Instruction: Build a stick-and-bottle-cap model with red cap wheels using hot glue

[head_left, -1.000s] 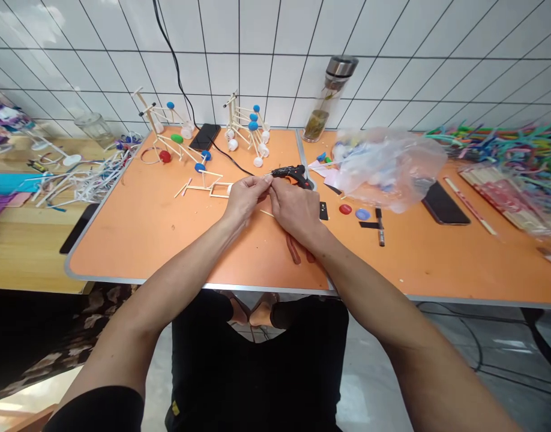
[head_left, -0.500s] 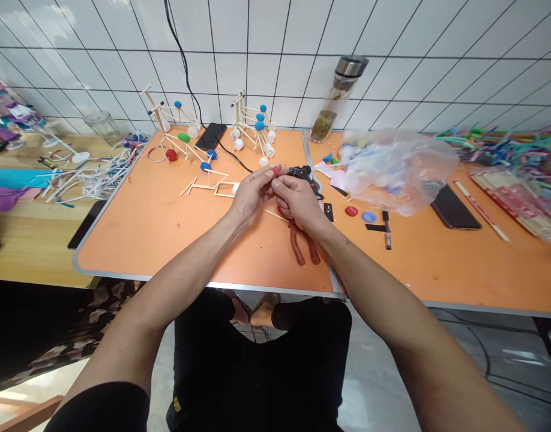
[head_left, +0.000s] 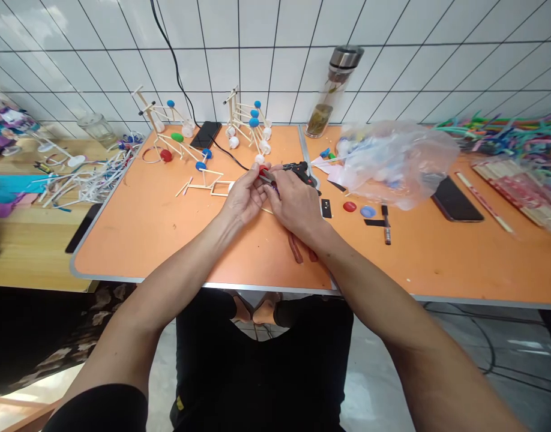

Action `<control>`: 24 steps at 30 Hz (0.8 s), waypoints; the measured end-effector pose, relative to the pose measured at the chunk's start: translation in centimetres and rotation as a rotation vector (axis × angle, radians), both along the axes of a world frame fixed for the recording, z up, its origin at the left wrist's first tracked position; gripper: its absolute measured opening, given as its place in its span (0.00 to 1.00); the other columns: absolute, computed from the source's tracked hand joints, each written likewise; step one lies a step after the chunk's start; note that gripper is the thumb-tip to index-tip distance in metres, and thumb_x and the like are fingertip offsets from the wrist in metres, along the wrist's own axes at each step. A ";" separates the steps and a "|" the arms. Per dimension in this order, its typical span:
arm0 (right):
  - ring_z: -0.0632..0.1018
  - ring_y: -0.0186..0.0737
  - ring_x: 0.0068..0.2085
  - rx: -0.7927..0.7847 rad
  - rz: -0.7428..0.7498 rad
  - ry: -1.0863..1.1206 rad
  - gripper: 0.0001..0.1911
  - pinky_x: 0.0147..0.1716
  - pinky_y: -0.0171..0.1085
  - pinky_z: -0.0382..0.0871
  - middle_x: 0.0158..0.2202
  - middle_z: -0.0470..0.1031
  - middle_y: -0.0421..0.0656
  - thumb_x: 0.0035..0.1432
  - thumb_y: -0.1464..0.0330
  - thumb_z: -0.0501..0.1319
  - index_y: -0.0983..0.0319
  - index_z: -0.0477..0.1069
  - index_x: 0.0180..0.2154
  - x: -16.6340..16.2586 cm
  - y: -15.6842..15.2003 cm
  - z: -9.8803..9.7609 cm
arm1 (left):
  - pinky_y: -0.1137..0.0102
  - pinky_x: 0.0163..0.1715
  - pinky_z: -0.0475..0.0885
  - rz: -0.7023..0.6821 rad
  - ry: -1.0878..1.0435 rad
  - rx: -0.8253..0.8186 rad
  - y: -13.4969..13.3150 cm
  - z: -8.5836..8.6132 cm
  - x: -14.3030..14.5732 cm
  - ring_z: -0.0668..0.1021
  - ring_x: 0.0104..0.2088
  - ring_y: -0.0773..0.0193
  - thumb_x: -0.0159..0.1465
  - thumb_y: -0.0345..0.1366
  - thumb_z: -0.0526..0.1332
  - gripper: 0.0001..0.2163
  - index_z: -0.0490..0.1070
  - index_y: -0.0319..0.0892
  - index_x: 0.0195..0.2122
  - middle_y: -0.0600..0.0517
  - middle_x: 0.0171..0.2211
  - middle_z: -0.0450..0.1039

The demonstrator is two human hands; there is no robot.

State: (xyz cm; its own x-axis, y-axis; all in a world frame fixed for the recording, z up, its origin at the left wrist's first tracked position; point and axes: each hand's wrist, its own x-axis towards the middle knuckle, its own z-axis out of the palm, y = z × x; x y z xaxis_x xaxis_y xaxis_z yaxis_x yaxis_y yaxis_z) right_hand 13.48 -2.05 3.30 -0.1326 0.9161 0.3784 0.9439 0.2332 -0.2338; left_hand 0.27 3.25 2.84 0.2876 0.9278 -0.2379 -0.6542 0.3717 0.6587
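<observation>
My two hands meet over the middle of the orange table (head_left: 167, 240). My left hand (head_left: 242, 197) is closed, its fingertips pinching a small red cap (head_left: 262, 172). My right hand (head_left: 294, 203) is closed too, with its fingers pressed against the cap and a short dark piece whose nature I cannot make out. A black glue gun (head_left: 304, 171) lies just behind my right hand's fingers. Red plier handles (head_left: 296, 249) stick out on the table from under my right wrist. A thin wooden stick frame (head_left: 210, 187) lies just left of my left hand.
Two stick-and-cap models (head_left: 248, 129) (head_left: 167, 129) stand at the back by a black phone (head_left: 205, 135) on a cable. A glass bottle (head_left: 329, 90), a plastic bag (head_left: 392, 159), loose red (head_left: 349, 206) and blue (head_left: 368, 211) caps, a marker (head_left: 386, 225) and another phone (head_left: 456, 207) lie to the right. White sticks (head_left: 86, 177) pile up at the left.
The red cap has come into my left fingertips. Both hands stay joined near the glue gun, shifting only slightly as the view moves.
</observation>
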 end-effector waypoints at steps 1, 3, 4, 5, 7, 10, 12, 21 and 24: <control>0.82 0.59 0.55 -0.022 -0.014 -0.041 0.22 0.42 0.45 0.71 0.59 0.82 0.60 0.81 0.63 0.50 0.66 0.73 0.63 -0.1 -0.2 0.3 | 0.78 0.39 0.81 0.003 -0.006 -0.007 -0.1 0.2 0.0 0.88 0.35 0.70 0.81 0.43 0.63 0.14 0.85 0.40 0.49 0.47 0.43 0.91; 0.82 0.59 0.54 -0.068 -0.035 -0.100 0.23 0.41 0.44 0.70 0.59 0.82 0.60 0.82 0.63 0.48 0.67 0.73 0.65 -0.3 -0.5 0.7 | 0.77 0.41 0.81 0.005 0.000 -0.025 -0.2 0.5 -0.1 0.89 0.37 0.69 0.81 0.44 0.63 0.14 0.85 0.41 0.54 0.46 0.46 0.91; 0.83 0.59 0.54 -0.087 -0.043 -0.121 0.24 0.41 0.44 0.70 0.59 0.82 0.60 0.83 0.63 0.47 0.67 0.72 0.66 -0.4 -0.6 0.8 | 0.76 0.41 0.82 0.004 0.007 -0.032 -0.2 0.7 -0.1 0.89 0.38 0.68 0.81 0.45 0.63 0.15 0.85 0.41 0.55 0.46 0.48 0.91; 0.83 0.58 0.53 -0.098 -0.049 -0.139 0.25 0.41 0.44 0.69 0.59 0.82 0.60 0.83 0.64 0.46 0.67 0.70 0.68 -0.5 -0.6 0.8 | 0.76 0.42 0.82 0.002 0.014 -0.036 -0.2 0.8 -0.3 0.90 0.40 0.67 0.81 0.46 0.63 0.15 0.84 0.42 0.56 0.45 0.49 0.91; 0.84 0.58 0.50 -0.099 -0.064 -0.160 0.27 0.41 0.44 0.69 0.57 0.83 0.61 0.83 0.63 0.46 0.68 0.68 0.71 -0.5 -0.7 0.7 | 0.75 0.43 0.83 -0.003 0.022 -0.033 -0.1 1.0 -0.6 0.91 0.45 0.64 0.80 0.48 0.63 0.16 0.84 0.43 0.57 0.45 0.53 0.90; 0.84 0.59 0.47 -0.075 -0.077 -0.135 0.28 0.41 0.44 0.68 0.51 0.85 0.61 0.83 0.61 0.46 0.67 0.69 0.70 -0.3 -0.5 0.2 | 0.74 0.45 0.84 -0.011 0.022 -0.015 0.1 1.0 -1.0 0.91 0.51 0.62 0.80 0.51 0.63 0.18 0.83 0.43 0.57 0.45 0.55 0.90; 0.84 0.58 0.45 -0.055 -0.061 -0.083 0.27 0.41 0.44 0.68 0.48 0.86 0.60 0.83 0.60 0.47 0.67 0.71 0.69 -0.1 -0.3 -0.1 | 0.72 0.46 0.84 -0.015 0.030 0.003 0.3 0.9 -1.2 0.91 0.53 0.61 0.80 0.51 0.62 0.18 0.83 0.43 0.56 0.45 0.56 0.89; 0.83 0.59 0.46 -0.091 -0.053 0.046 0.23 0.45 0.47 0.70 0.49 0.85 0.60 0.81 0.63 0.49 0.65 0.73 0.65 -0.3 -0.1 0.6 | 0.70 0.52 0.85 -0.029 0.110 0.051 0.2 0.0 -0.4 0.89 0.54 0.61 0.76 0.51 0.68 0.16 0.84 0.44 0.42 0.46 0.52 0.90; 0.83 0.58 0.46 -0.091 -0.047 0.054 0.22 0.45 0.47 0.70 0.49 0.85 0.61 0.81 0.64 0.50 0.65 0.73 0.64 -0.4 -0.2 1.0 | 0.70 0.55 0.84 -0.030 0.122 0.058 0.2 -0.1 -0.2 0.89 0.56 0.60 0.75 0.53 0.69 0.16 0.83 0.45 0.41 0.46 0.50 0.90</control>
